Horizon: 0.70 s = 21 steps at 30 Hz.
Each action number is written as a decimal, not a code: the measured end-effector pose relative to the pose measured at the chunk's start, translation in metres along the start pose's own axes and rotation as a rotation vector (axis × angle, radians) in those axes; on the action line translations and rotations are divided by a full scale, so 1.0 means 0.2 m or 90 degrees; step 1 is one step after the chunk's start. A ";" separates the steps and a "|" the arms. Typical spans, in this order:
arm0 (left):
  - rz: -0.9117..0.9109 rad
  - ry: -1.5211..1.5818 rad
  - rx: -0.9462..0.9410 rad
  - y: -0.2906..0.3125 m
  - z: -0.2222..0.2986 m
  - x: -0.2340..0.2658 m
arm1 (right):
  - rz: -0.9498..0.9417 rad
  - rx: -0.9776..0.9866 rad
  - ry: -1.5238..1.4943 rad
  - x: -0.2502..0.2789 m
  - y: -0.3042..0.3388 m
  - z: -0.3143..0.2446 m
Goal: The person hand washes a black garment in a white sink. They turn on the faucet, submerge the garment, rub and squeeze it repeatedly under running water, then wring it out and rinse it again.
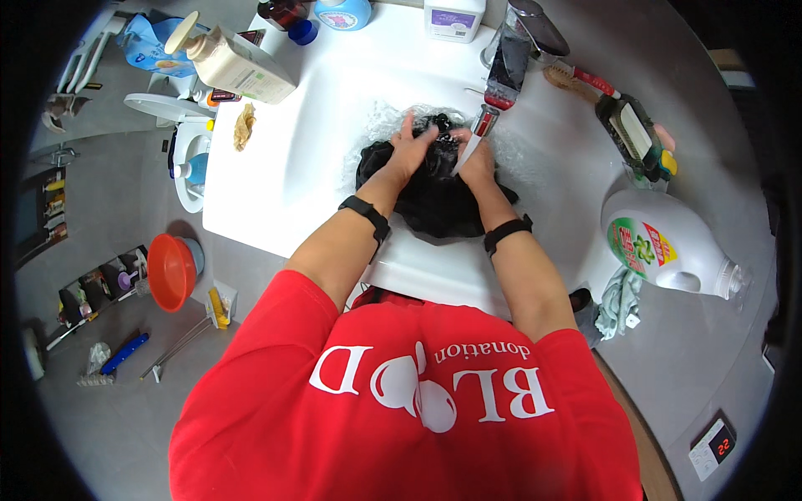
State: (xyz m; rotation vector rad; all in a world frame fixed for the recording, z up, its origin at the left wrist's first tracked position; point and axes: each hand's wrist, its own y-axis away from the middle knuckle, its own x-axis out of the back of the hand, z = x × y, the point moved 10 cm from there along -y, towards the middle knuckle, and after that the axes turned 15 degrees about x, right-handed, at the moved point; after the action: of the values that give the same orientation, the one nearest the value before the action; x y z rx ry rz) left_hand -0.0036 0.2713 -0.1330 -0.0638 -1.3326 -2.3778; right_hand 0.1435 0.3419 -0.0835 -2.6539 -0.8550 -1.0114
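Note:
A wet black cloth garment lies bunched in the white sink, its lower part spread toward me. My left hand grips its upper left part, with the thumb and a finger apart at the edge of the fabric. On the other side my right hand is closed on the fabric, its fingertips partly hidden by cloth and water. From the metal tap a stream of water runs down over my right hand. Splashing water and bubbles surround both hands.
A beige pump bottle and a crumpled brown piece are on the left ledge. Along the right stand a brush and a large white detergent jug. A white bottle is behind the sink; a red basin hangs at left.

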 end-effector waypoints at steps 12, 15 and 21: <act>-0.247 0.277 0.254 0.40 -0.24 -0.21 | -0.113 -0.040 0.117 0.04 0.09 -0.18; -0.136 -0.021 -0.019 0.44 -0.04 -0.10 | -0.157 -0.088 0.180 0.09 0.10 0.07; 0.086 -0.719 -0.202 0.38 -0.01 -0.09 | -0.183 0.292 0.539 -0.08 0.37 -0.15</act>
State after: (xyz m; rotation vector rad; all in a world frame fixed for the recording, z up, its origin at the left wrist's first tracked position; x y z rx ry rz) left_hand 0.0411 0.2403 -0.0758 -1.7155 -1.2125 -2.4227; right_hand 0.1592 0.2631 -0.0677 -1.5190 -1.0753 -1.5815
